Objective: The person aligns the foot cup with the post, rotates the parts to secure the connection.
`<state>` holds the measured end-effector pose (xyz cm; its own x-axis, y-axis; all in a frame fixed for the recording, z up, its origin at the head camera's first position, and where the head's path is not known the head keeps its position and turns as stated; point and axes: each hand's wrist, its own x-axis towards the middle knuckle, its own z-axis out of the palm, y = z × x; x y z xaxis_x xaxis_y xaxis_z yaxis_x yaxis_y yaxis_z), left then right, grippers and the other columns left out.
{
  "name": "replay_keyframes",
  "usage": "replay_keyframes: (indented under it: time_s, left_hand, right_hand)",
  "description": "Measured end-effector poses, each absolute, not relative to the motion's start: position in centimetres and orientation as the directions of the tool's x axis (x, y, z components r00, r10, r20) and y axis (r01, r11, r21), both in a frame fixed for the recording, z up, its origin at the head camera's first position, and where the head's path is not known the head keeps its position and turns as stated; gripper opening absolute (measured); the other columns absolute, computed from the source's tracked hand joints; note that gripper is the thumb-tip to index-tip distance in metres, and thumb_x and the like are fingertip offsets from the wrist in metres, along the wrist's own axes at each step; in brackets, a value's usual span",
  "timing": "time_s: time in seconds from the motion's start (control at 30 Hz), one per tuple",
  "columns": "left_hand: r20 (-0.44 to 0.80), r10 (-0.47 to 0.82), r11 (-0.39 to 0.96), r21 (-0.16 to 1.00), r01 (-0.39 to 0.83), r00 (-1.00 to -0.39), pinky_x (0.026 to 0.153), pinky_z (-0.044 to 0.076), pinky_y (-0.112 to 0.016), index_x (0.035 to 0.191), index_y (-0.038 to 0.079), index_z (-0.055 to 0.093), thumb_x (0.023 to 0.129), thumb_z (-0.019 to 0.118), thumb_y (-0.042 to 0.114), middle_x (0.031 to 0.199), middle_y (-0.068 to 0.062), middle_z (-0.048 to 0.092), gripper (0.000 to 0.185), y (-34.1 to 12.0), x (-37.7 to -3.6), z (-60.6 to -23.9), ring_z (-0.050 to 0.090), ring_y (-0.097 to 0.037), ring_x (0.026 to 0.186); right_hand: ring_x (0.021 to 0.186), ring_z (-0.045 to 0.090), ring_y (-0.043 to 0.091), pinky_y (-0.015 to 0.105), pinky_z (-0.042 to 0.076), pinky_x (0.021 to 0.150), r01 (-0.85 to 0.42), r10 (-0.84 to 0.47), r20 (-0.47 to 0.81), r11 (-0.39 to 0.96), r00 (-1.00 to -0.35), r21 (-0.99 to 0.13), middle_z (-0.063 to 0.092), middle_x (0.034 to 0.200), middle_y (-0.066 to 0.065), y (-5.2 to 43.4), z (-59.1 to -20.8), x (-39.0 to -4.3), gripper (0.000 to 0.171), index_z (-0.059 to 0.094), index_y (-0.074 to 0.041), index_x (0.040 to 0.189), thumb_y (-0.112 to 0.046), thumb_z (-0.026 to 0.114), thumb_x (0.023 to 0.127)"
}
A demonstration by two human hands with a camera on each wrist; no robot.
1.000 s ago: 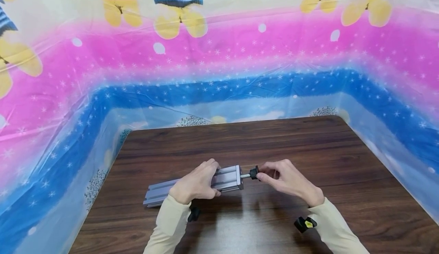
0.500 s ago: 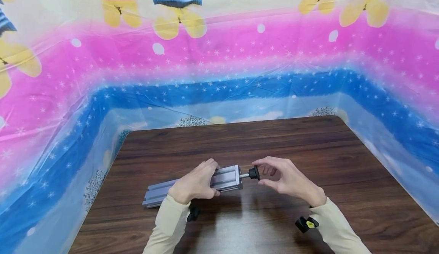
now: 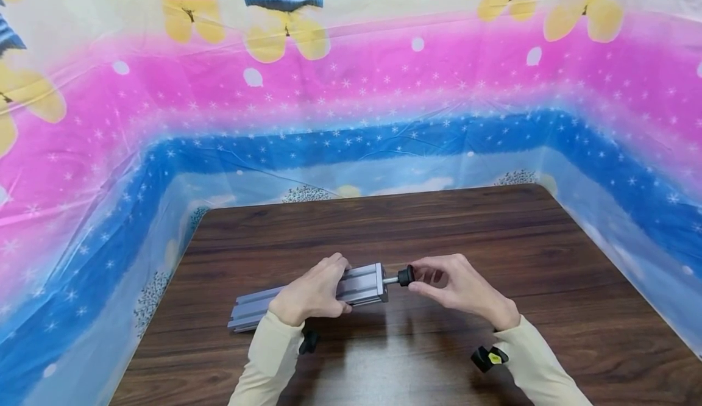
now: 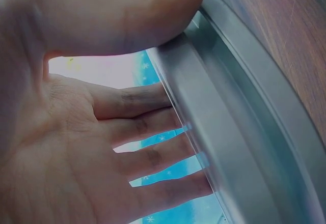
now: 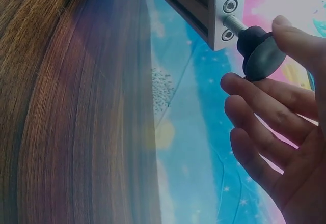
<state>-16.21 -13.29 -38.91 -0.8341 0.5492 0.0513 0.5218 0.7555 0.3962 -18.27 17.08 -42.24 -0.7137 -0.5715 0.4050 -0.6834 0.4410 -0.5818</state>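
Note:
A grey slotted aluminium profile [image 3: 362,283] slants across the middle of the table in the head view. My left hand [image 3: 309,291] grips it from above, thumb on the near side and fingers over the far side. From the profile's right end sticks a threaded stud carrying a black levelling foot [image 3: 406,276]. My right hand [image 3: 460,284] pinches the foot's round base between thumb and forefinger. In the right wrist view the foot [image 5: 266,58] shows its flat disc, and the end plate [image 5: 222,25] bears two socket-head screws beside the stud.
The dark wood-grain table [image 3: 493,229] reaches back to a printed cloth [image 3: 351,144] that hangs behind it and along both sides. A black wrist device [image 3: 487,358] sits at the right cuff, and another [image 3: 309,341] at the left.
Half a second ago the right thumb and fingers were spread wider around the foot; now they have closed in on its rim again. The left hand and the profile have stayed put.

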Motion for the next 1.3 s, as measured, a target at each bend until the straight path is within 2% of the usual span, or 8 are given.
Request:
replay_keyframes:
  time_s: [0.33,0.57,0.7,0.8,0.87,0.93,1.1,1.3]
  left_hand:
    - [0.029,0.534,0.758,0.425,0.494,-0.845,0.082,0.045,-0.039,0.118,-0.003,0.060,0.075,0.086,0.015,0.105,-0.009,0.056,0.053,-13.2,-16.0,-38.8,0.048,-0.020,0.089]
    - [0.038,0.537,0.758,0.418,0.501,-0.843,0.080,0.045,-0.038,0.115,-0.002,0.060,0.073,0.085,0.014,0.102,-0.007,0.055,0.051,-13.3,-16.0,-38.8,0.047,-0.019,0.088]
    - [0.029,0.533,0.763,0.416,0.495,-0.846,0.081,0.045,-0.039,0.117,-0.003,0.060,0.074,0.086,0.015,0.104,-0.008,0.056,0.054,-13.3,-16.1,-38.7,0.048,-0.020,0.088]
    - [0.027,0.536,0.763,0.413,0.498,-0.844,0.080,0.045,-0.039,0.118,-0.003,0.060,0.075,0.087,0.016,0.105,-0.009,0.056,0.054,-13.2,-16.2,-38.7,0.048,-0.019,0.088]
    - [0.026,0.540,0.761,0.411,0.502,-0.841,0.080,0.045,-0.039,0.118,-0.003,0.060,0.075,0.087,0.016,0.105,-0.009,0.056,0.054,-13.2,-16.2,-38.7,0.048,-0.019,0.088]
    - [0.024,0.543,0.759,0.413,0.503,-0.840,0.080,0.045,-0.039,0.118,-0.003,0.060,0.075,0.086,0.015,0.105,-0.009,0.056,0.053,-13.2,-16.2,-38.7,0.048,-0.019,0.087]
    - [0.023,0.543,0.759,0.415,0.502,-0.840,0.080,0.045,-0.038,0.117,-0.004,0.060,0.075,0.086,0.014,0.105,-0.010,0.057,0.052,-13.3,-16.2,-38.5,0.048,-0.020,0.087]
    - [0.026,0.542,0.760,0.411,0.503,-0.840,0.079,0.045,-0.038,0.115,-0.003,0.060,0.074,0.086,0.014,0.102,-0.008,0.056,0.051,-13.3,-16.3,-38.6,0.047,-0.020,0.087]
  right_hand:
    - [0.060,0.059,0.001,0.023,0.049,0.055,-0.617,-0.543,0.339,0.484,-0.768,-0.621,0.073,0.078,-0.013,16.7,-42.4,-18.3,0.013,0.076,-0.020,0.097,-0.030,0.069,0.097]
    - [0.054,0.058,0.002,0.023,0.046,0.051,-0.592,-0.533,0.308,0.517,-0.788,-0.619,0.068,0.068,-0.016,16.4,-42.4,-18.3,0.024,0.072,-0.022,0.080,-0.033,0.063,0.100]
    - [0.065,0.060,0.001,0.023,0.050,0.059,-0.608,-0.537,0.325,0.515,-0.778,-0.604,0.069,0.082,-0.013,16.7,-42.4,-18.3,0.015,0.072,-0.020,0.103,-0.033,0.067,0.098]
    - [0.077,0.064,0.004,0.025,0.053,0.067,-0.657,-0.556,0.380,0.468,-0.739,-0.592,0.071,0.104,-0.009,17.1,-42.4,-18.3,0.040,0.064,-0.020,0.128,-0.031,0.075,0.091]
    - [0.081,0.066,0.008,0.025,0.054,0.069,-0.694,-0.571,0.422,0.427,-0.704,-0.580,0.070,0.114,-0.007,17.3,-42.4,-18.3,0.052,0.059,-0.022,0.135,-0.026,0.081,0.087]
    - [0.084,0.067,0.010,0.027,0.055,0.071,-0.730,-0.583,0.461,0.397,-0.669,-0.557,0.069,0.117,-0.005,17.4,-42.5,-18.3,0.059,0.058,-0.021,0.138,-0.021,0.083,0.084]
    - [0.082,0.067,0.011,0.031,0.056,0.071,-0.750,-0.589,0.485,0.376,-0.647,-0.544,0.069,0.103,-0.008,17.3,-42.3,-18.2,0.058,0.062,-0.022,0.133,-0.009,0.084,0.081]
    - [0.078,0.065,0.004,0.032,0.057,0.070,-0.737,-0.583,0.471,0.392,-0.662,-0.550,0.070,0.097,-0.011,17.1,-42.1,-18.2,0.049,0.065,-0.020,0.127,-0.015,0.084,0.082]
